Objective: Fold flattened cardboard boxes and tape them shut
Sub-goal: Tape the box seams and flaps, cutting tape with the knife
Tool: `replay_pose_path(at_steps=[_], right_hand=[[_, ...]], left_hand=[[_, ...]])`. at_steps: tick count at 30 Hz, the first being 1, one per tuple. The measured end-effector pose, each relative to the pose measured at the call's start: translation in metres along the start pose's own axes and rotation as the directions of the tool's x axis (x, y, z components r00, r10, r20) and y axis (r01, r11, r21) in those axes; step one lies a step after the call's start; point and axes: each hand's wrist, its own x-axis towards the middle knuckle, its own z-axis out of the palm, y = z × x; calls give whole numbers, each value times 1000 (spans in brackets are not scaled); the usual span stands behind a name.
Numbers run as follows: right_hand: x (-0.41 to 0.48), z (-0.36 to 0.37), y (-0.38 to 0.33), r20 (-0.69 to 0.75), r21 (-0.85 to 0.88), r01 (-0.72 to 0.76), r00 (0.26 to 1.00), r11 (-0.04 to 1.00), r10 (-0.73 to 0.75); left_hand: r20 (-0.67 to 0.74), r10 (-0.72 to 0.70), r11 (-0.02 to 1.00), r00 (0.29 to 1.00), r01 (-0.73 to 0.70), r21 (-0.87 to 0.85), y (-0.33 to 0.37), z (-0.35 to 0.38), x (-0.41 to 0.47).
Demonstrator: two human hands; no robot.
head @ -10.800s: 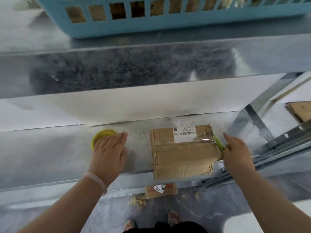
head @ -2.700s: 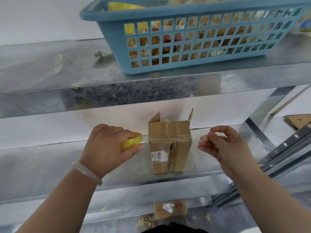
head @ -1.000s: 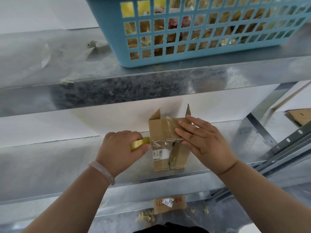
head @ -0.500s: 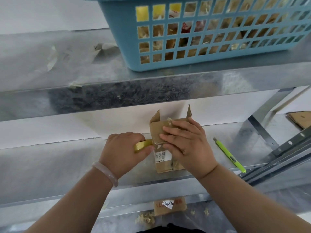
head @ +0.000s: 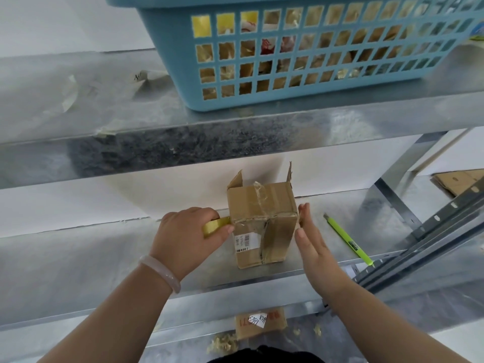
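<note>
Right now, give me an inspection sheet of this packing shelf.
Surface: metal shelf, box on it.
Job's things: cardboard box, taped, two flaps up behind; yellow tape roll at its left side.
Clutter: green cutter right of box; cardboard piece, shreds on floor.
Hands: left hand grips tape roll; right hand open at box's right side.
Cables: nothing seen.
Surroundings: blue basket on upper shelf; flat cardboard far right.
</note>
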Motion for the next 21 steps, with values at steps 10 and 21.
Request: replay_pose_path(at_steps=[10, 21], right_hand=[[-4, -1, -31, -28, 9, -70, 997, 998, 70], [-3, 11, -35, -71, -5, 23, 997, 1000, -23]], left_hand=[[-1, -24, 999, 1000, 24, -21, 5, -2, -3], [33, -58, 998, 998, 58, -11, 6, -4, -3]])
